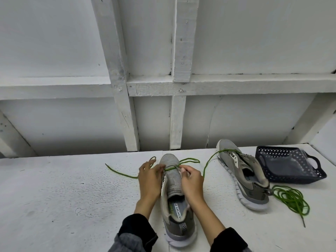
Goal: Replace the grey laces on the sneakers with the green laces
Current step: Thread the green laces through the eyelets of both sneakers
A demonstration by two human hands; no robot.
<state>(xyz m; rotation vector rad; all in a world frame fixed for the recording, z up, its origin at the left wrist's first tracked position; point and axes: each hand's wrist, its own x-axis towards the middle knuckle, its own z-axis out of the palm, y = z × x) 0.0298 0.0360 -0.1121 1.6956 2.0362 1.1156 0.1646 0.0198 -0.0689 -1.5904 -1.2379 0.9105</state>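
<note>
Sleeves: dark cuffs at the near edge, one on each forearm, either side of the near sneaker's heel.
Near sneaker [174,193]: grey, toe pointing far, heel nearest, standing upright on the white worktop [54,193] between the two hands; white insole lettering shows in its opening.
Green lace [171,168]: crosses the near sneaker at the farthest eyelets; one end trails left over the worktop, the other loops to the right just past the toe.
Left hand [150,176]: at the left eyelet row, grip closed with fingertips pinching the green lace where it meets the shoe.
Right hand [191,180]: at the right eyelet row, fingers curled, grip pinching the same lace at the shoe's edge.
Second sneaker [243,179]: grey, to the right and farther off, tipped onto its side, well apart from the hands.
Second green lace [291,200]: threaded at the toe end of the second sneaker, one end curving left, the rest piled in loose coils near its heel.
Basket [289,165]: dark, perforated, with handles, just right of the second sneaker, far right on the worktop.
</note>
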